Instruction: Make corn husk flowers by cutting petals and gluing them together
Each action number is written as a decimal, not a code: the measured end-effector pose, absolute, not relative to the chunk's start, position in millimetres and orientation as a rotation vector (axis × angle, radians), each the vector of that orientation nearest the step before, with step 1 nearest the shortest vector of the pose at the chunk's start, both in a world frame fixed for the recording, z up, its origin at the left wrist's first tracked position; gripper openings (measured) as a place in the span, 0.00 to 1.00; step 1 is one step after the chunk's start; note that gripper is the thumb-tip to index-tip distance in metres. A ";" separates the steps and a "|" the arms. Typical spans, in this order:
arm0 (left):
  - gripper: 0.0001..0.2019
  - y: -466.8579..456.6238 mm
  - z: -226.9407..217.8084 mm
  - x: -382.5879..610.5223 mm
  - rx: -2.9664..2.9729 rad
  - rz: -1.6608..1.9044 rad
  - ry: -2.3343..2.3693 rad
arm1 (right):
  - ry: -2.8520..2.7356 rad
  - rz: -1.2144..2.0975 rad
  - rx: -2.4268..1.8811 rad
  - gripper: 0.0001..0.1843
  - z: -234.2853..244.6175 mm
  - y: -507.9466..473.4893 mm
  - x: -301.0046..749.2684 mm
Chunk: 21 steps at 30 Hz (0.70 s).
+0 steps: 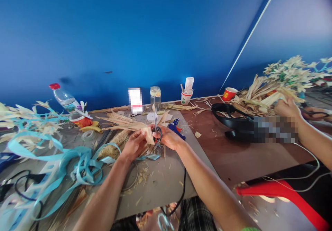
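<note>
My left hand (135, 143) pinches a pale dried leaf strip (148, 134) near the middle of the grey work board (166, 175). My right hand (169, 137) grips a pair of scissors (156, 126) by the black handles, with the blades pointing up and away just beside the strip. Both hands are closed, close together and almost touching. More dried leaves (121, 122) lie just behind them.
Light blue ribbon (64, 161) coils at the left, with a plastic bottle (64, 98), a tape roll (88, 135), a glass jar (155, 97), paper cups (186, 97) and a blue glue gun (176, 127) nearby. At the right another person's hand (286, 108) works at dried leaves and paper flowers (290, 73).
</note>
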<state>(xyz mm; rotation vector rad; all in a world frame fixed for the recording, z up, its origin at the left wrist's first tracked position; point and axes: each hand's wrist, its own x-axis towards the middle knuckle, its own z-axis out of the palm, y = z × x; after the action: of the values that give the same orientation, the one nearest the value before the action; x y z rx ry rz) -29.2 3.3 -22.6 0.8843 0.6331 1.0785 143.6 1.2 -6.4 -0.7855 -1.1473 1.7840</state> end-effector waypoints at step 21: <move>0.15 8.4 -28.7 -24.3 0.713 1.234 0.746 | -1.264 1.334 -1.075 0.28 -25.1 7.3 125.6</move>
<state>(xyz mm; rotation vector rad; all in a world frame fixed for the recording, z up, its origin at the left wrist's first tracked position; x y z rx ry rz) -24.3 8.4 -28.7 0.7128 0.7456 1.2337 125.6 7.3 -25.1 -1.0754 -1.2640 1.3338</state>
